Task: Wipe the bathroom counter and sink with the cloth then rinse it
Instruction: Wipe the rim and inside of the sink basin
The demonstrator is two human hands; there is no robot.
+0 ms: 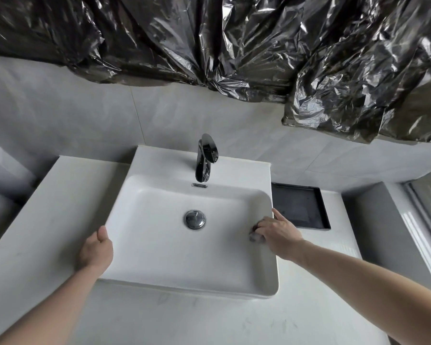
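Note:
A white rectangular sink stands on a pale counter, with a chrome drain plug in its middle. My right hand is inside the basin against the right wall, closed on a small grey cloth; most of the cloth is hidden under the fingers, and the index finger points along the rim. My left hand rests on the sink's left rim, thumb on the edge, holding nothing else.
A dark chrome faucet rises behind the basin. A black tray lies on the counter right of the sink. Crumpled black plastic sheeting covers the wall above. A window frame is at the far right.

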